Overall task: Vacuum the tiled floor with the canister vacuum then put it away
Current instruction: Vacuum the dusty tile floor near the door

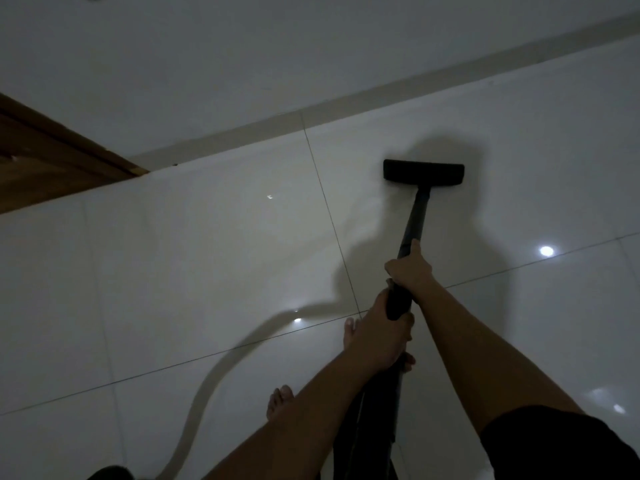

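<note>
A black vacuum wand (414,220) slopes down to a wide black floor head (423,172), which rests flat on the glossy white tiled floor (207,271) close to the wall. My right hand (410,270) grips the wand partway up, thumb along the tube. Lower down, my left hand (381,336) grips the thicker black handle end. A pale hose (207,382) curves away across the tiles to the lower left. The canister itself is mostly out of view; a dark shape (110,472) shows at the bottom edge.
The white wall (311,46) with its grey skirting (381,95) runs diagonally behind the floor head. A wooden door (45,157) stands at the left. My bare feet (278,405) are on the tiles beneath my arms. Ceiling lights reflect on the dim floor.
</note>
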`<state>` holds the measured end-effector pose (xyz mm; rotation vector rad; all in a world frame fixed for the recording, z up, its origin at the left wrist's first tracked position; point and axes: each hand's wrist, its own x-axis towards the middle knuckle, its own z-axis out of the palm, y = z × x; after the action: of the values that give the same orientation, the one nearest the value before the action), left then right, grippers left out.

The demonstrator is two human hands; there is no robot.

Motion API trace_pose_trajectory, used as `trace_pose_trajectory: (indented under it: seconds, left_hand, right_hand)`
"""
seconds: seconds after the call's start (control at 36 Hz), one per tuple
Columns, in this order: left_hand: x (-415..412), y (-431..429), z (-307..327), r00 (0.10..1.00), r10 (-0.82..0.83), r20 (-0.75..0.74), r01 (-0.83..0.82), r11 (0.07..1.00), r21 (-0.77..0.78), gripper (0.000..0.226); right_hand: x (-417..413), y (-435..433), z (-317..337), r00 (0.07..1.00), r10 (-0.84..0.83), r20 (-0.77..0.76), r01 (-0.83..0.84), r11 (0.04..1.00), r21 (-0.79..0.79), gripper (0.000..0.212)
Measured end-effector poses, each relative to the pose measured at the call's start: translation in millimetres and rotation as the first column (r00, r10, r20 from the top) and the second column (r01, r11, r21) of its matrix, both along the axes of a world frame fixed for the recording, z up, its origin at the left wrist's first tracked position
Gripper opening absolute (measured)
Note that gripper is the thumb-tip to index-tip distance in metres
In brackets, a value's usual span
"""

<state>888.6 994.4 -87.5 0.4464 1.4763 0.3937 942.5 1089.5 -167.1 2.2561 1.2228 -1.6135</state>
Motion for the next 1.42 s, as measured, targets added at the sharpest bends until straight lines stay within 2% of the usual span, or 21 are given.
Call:
trace_pose_trajectory:
  seconds: [0.06, 0.17, 0.58, 0.69, 0.75, 0.89, 1.03, 1.42]
  left_hand:
    - [-2, -3, -3, 0.999, 0.038, -0.002, -0.038, 0.999, 0.008, 0.046]
    - [-6, -8, -2, 0.990, 0.126, 0.058, -0.124, 0.992, -0.035, 0.038]
    - [-4, -71, -5, 0.984, 0.079, 0.157, -0.082, 0.997, 0.013, 0.037]
    - [-6, -100, -1, 0.982, 0.067, 0.176, -0.070, 0.998, 0.010, 0.041]
    - [-7, -115, 1, 0.983, 0.065, 0.172, -0.067, 0.998, 0.008, 0.043]
    - [-4, -138, 5, 0.986, 0.067, 0.150, -0.071, 0.997, 0.024, 0.044]
    - [13, -158, 14, 0.978, 0.110, 0.179, -0.106, 0.994, -0.034, 0.041]
    - [69, -211, 28, 0.986, 0.072, 0.153, -0.071, 0.997, -0.012, 0.045]
  right_hand:
    - [-5, -2, 0, 1.000, 0.026, -0.013, -0.026, 1.000, -0.008, 0.082]
    - [-8, -7, 3, 0.999, 0.037, -0.020, -0.037, 0.999, -0.018, 0.086]
    - [6, -73, -2, 0.998, 0.043, 0.042, -0.043, 0.999, 0.003, 0.085]
    - [6, -102, -2, 0.997, 0.066, 0.032, -0.067, 0.997, 0.026, 0.073]
    - [5, -116, -1, 1.000, 0.020, 0.023, -0.022, 0.999, 0.048, 0.069]
    - [8, -142, 2, 0.998, -0.041, -0.049, 0.043, 0.998, 0.034, 0.071]
    - [25, -163, 7, 1.000, -0.009, -0.011, 0.009, 1.000, 0.024, 0.070]
    - [79, -219, 19, 0.999, 0.017, 0.035, -0.017, 1.000, -0.004, 0.076]
